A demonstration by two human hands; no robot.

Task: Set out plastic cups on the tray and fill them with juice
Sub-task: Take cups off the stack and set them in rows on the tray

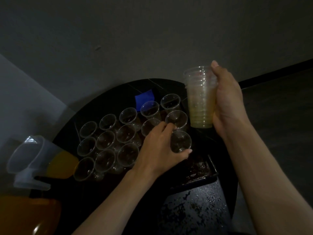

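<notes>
Several clear plastic cups (pixel 108 122) stand upright in rows on a dark tray (pixel 201 175); all look empty of juice. My left hand (pixel 159 148) grips one clear cup (pixel 180 141) at the right end of the front row, thumb at its base. My right hand (pixel 225 97) holds a nested stack of cups (pixel 200 99) upright, above the table to the right of the rows. A clear pitcher (pixel 35 158) with orange juice in it stands at the left, its lid and spout toward me.
The tray lies on a round black table (pixel 194 209) with wet spots near me. A blue square object (pixel 144 97) lies behind the cups. An orange container (pixel 25 216) is at the bottom left. A grey wall rises behind the table.
</notes>
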